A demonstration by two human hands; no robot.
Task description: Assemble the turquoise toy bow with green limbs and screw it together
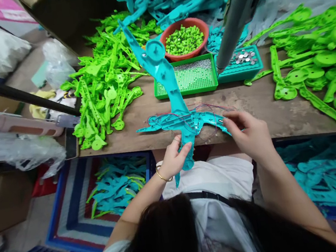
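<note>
A long turquoise plastic toy shell lies open side up across the front of the table. Its limbs reach left and right, and its lower end sticks out past the table edge. Thin red and blue wires loop over its middle. My left hand grips the shell's lower part, thumb on top. My right hand is closed at the outer end of the right limb, thumb and fingertips pressed to it. Whether a small part is also between those fingertips is hidden.
Green plastic parts are heaped at left and right. Behind the shell stand a red bowl of small green pieces, a green basket and a teal basket with metal discs. A grey post rises at right.
</note>
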